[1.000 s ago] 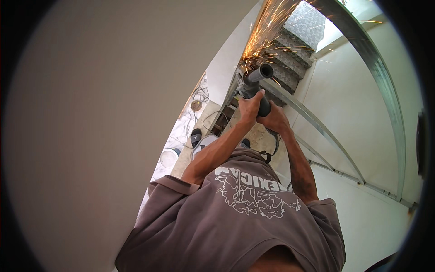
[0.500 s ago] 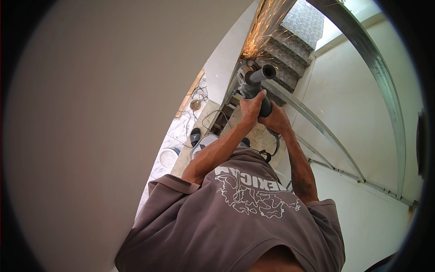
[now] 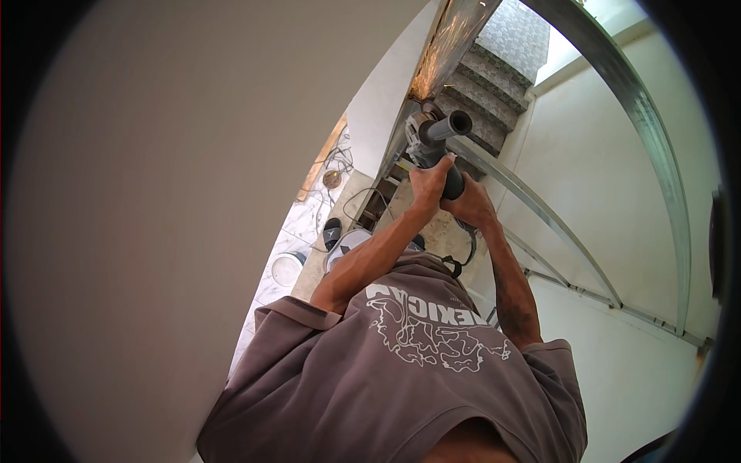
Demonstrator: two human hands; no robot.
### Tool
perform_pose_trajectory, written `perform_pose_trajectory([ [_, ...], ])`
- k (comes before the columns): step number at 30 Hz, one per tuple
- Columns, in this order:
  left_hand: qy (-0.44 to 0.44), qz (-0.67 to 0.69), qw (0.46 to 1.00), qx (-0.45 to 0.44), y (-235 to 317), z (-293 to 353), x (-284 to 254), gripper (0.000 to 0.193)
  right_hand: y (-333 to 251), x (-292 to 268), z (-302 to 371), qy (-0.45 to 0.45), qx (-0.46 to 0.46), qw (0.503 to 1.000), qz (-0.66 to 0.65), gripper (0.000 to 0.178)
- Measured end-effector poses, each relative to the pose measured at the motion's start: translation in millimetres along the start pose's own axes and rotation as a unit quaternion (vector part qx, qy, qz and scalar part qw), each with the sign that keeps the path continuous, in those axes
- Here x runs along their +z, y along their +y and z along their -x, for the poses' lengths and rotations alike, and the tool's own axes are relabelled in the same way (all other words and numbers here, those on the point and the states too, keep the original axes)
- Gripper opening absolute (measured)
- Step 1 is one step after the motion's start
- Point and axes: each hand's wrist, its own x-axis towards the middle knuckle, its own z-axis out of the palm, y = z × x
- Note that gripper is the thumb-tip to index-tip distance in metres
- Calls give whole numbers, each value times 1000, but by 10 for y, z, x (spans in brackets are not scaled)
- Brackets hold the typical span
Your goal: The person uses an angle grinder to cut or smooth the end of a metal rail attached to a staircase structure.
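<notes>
An angle grinder (image 3: 424,136) with a grey and black body is held out in front of me, its black side handle (image 3: 449,126) sticking out to the right. My left hand (image 3: 429,184) is wrapped round the body, and my right hand (image 3: 469,202) grips the rear end close beside it. At the far end, the grinder's head meets a long metal beam (image 3: 469,31) along the wall edge. Orange sparks (image 3: 444,62) spray away along that beam. The exact contact point of the disc is hidden by the tool.
Grey speckled stairs (image 3: 482,92) go down beyond the grinder. Curved metal bars (image 3: 648,116) of a frame arch on the right. A pale wall (image 3: 177,216) fills the left. Below lie a white bucket (image 3: 287,268), cables (image 3: 340,160) and a wooden board (image 3: 323,158).
The spray of sparks is narrower and keeps closer to the beam than before. My hands and the grinder have hardly moved.
</notes>
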Motion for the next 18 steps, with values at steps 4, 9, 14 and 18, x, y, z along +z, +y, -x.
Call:
perform_pose_trajectory([
  [4,6,-15,1000,-25,15,15,18,29,30,4,-3,3,-6,1000,-12,60],
  [9,4,-17,1000,0,-42,-22,6,31,0,-5,23,3,-10,1000,-17,61],
  [14,5,-40,999,-32,-19,29,7,31,-3,-22,66,5,2,1000,-26,64],
  [18,23,-39,999,12,1,2,8,31,-66,-66,22,-27,11,999,-18,65],
])
